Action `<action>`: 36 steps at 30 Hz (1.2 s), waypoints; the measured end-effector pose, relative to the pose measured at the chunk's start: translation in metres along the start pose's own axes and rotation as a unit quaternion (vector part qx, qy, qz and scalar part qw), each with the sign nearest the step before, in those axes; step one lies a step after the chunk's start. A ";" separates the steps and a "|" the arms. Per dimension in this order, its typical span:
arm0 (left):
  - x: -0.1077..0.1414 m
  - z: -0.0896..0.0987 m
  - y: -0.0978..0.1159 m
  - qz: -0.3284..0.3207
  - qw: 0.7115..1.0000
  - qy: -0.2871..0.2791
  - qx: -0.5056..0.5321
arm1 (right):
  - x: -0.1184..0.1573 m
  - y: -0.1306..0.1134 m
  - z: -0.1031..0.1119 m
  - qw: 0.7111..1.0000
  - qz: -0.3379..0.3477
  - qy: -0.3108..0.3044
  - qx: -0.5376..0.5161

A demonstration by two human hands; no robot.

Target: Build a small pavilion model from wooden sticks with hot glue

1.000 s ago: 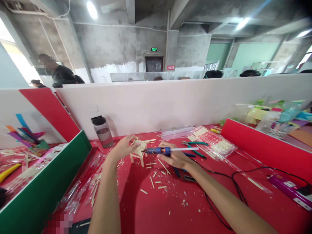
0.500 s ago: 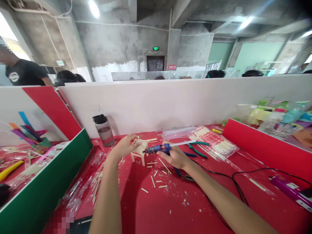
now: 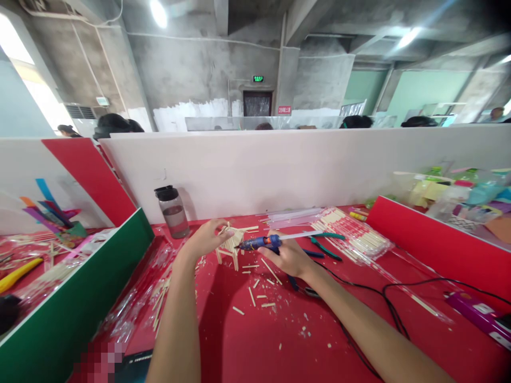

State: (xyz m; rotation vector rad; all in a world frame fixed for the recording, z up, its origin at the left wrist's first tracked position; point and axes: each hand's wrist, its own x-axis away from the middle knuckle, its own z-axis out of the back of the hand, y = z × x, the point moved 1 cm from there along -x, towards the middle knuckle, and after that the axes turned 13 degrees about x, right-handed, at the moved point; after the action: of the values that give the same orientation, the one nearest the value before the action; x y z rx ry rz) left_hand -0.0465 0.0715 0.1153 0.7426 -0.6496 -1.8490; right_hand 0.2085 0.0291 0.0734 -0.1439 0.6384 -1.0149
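Observation:
My right hand (image 3: 290,258) grips a blue hot glue gun (image 3: 261,242), with a long clear glue stick (image 3: 303,234) poking out of its back end. The gun's dark nozzle points left, at the edge of a small stool-like frame (image 3: 230,246) built from pale wooden sticks, which stands on its legs. Whether the nozzle touches the wood I cannot tell. On the left side of that frame, my left hand (image 3: 204,240) has its fingers and thumb closed over the top. Short cut stick pieces (image 3: 252,297) lie scattered on the red tabletop (image 3: 255,351) in front.
Green-handled pliers (image 3: 329,249) lie beyond my right hand, near packed sticks (image 3: 355,229). A black cable (image 3: 359,284) runs right toward a purple power strip (image 3: 477,311). A water bottle (image 3: 174,215) stands at the back left. Green (image 3: 80,287) and red (image 3: 431,229) dividers flank the table.
The camera view has shifted slightly. A person in a dark shirt at the far left is no longer in view there. Both hands, the glue gun and the stick frame keep nearly the same positions.

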 end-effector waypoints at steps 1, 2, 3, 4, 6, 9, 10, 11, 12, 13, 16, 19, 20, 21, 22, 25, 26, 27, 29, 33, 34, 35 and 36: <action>0.000 0.000 0.000 0.001 1.000 0.001 -0.001 | 0.000 0.000 0.001 1.000 0.000 -0.004 0.000; 0.000 0.000 0.000 0.002 1.000 0.001 -0.002 | 0.000 -0.001 0.003 1.000 0.000 -0.008 0.001; 0.000 0.000 0.000 0.003 1.000 -0.001 -0.003 | 0.000 -0.001 0.005 1.000 0.001 -0.011 0.000; 0.001 0.000 0.000 0.004 1.000 -0.002 -0.003 | -0.001 -0.001 0.007 1.000 0.003 -0.013 -0.003; 0.001 0.000 0.000 0.001 1.000 -0.006 0.000 | -0.001 -0.001 0.010 1.000 0.014 -0.019 -0.019; 0.000 0.000 -0.002 -0.008 1.000 -0.007 0.012 | -0.002 0.000 0.013 0.998 0.037 -0.027 -0.051; 0.000 0.000 -0.003 -0.009 1.000 -0.009 0.015 | -0.002 0.001 0.014 0.997 0.040 -0.031 -0.056; 0.000 0.000 -0.003 -0.009 1.000 -0.010 0.017 | -0.002 0.001 0.014 0.997 0.040 -0.033 -0.058; 0.000 0.000 -0.004 -0.008 1.000 -0.010 0.017 | -0.002 0.002 0.013 0.997 0.038 -0.035 -0.056; -0.001 0.000 -0.004 -0.008 1.000 -0.009 0.017 | -0.003 0.002 0.013 0.997 0.033 -0.036 -0.051; -0.001 0.000 -0.005 -0.010 1.000 -0.006 0.015 | -0.002 0.003 0.012 0.999 0.017 -0.026 -0.026; -0.001 0.000 -0.005 -0.010 1.000 -0.008 0.013 | -0.002 0.001 0.010 1.000 0.011 -0.014 -0.005; -0.001 0.000 -0.005 -0.010 1.000 -0.008 0.012 | -0.002 0.001 0.010 1.000 0.011 -0.011 0.000; -0.001 0.000 -0.004 -0.009 1.000 -0.008 0.012 | -0.003 0.000 0.009 1.000 0.012 -0.009 0.004; 0.000 0.000 -0.004 -0.009 1.000 -0.009 0.012 | -0.003 0.000 0.008 1.000 0.013 -0.007 0.010; 0.000 0.000 -0.002 -0.005 1.000 -0.012 0.011 | -0.003 0.000 0.005 0.999 0.020 0.000 0.028; 0.000 0.000 -0.002 -0.002 1.000 -0.011 0.010 | -0.003 0.000 0.004 0.999 0.023 0.002 0.034; 0.000 0.000 -0.002 -0.001 1.000 -0.009 0.009 | -0.004 0.000 0.003 0.999 0.025 0.002 0.040; 0.000 0.000 -0.002 -0.001 1.000 -0.006 0.009 | -0.004 0.001 0.001 0.999 0.022 0.005 0.048; -0.001 0.000 -0.004 -0.009 1.000 -0.009 0.012 | -0.004 0.000 0.000 0.998 0.015 0.014 0.053; -0.001 0.000 -0.004 -0.009 1.000 -0.011 0.012 | -0.004 0.000 0.000 0.998 0.014 0.014 0.052; -0.001 0.000 -0.005 -0.010 1.000 -0.013 0.009 | -0.004 -0.001 0.001 0.999 0.013 0.014 0.051; -0.001 0.000 -0.005 -0.010 1.000 -0.014 0.006 | -0.004 -0.002 0.001 0.999 0.010 0.011 0.048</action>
State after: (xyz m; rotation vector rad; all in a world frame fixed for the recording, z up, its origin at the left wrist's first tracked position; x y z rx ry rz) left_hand -0.0487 0.0741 0.1117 0.7353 -0.6739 -1.8775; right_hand 0.2069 0.0310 0.0767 -0.0429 0.6086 -1.0261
